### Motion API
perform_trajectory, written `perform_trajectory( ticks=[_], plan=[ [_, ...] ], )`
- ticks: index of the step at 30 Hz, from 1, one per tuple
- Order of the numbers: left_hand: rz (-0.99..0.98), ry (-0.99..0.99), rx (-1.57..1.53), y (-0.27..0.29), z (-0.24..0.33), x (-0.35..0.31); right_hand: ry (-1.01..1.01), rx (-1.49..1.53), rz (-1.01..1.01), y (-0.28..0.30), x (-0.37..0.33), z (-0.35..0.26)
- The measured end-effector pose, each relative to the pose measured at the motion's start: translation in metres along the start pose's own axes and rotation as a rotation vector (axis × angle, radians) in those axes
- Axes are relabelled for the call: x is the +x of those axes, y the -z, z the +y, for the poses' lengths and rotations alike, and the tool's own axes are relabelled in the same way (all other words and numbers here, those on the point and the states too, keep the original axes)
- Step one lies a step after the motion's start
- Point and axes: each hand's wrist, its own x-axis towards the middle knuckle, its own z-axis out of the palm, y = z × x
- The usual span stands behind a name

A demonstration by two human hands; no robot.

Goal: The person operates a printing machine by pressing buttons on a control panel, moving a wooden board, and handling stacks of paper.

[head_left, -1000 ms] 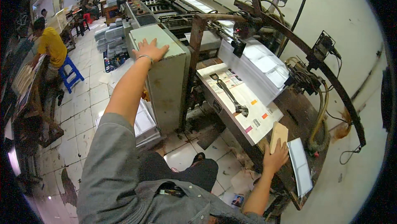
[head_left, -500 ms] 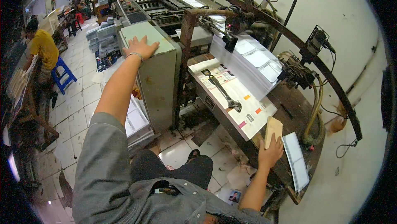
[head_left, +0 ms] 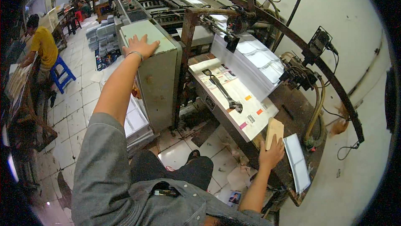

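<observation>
My left hand (head_left: 141, 47) lies flat, fingers spread, on the pale green top of a metal cabinet (head_left: 144, 28). At the near end of the dark table (head_left: 309, 117), my right hand (head_left: 271, 154) has its fingers closed on the lower end of a small tan block (head_left: 274, 128) that looks wooden. Just right of that hand lies a narrow stack of white printed sheets (head_left: 297, 165). An adjustable wrench (head_left: 224, 89) rests on a cream printed board (head_left: 250, 128) left of the block. Behind it stands a tall stack of white paper (head_left: 252, 73) under the machine's feeder.
A large printing machine (head_left: 167, 6) stretches away behind the cabinet. A rusty curved bar (head_left: 321, 65) with hoses arches over the table's right side. More printed sheets (head_left: 135, 119) are stacked beside the cabinet's base. A person in yellow (head_left: 45, 48) sits on a blue stool (head_left: 62, 73) at left.
The whole view has shifted very slightly. Both my hands keep their places on the cabinet and the block. The person in yellow has moved an arm.
</observation>
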Motion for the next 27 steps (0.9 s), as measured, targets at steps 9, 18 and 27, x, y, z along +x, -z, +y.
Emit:
perform_trajectory(
  ticks=[9,18,27],
  plan=[
    [-0.014,-0.003,-0.006,0.001,0.003,0.001,0.006,0.018,0.027,-0.005,0.0,0.005],
    [-0.015,-0.006,-0.018,-0.001,0.002,0.001,0.002,0.008,0.025,-0.006,0.0,0.005],
    [-0.025,-0.004,-0.005,0.001,0.003,0.001,0.016,-0.002,0.036,-0.009,0.0,0.008]
  ],
)
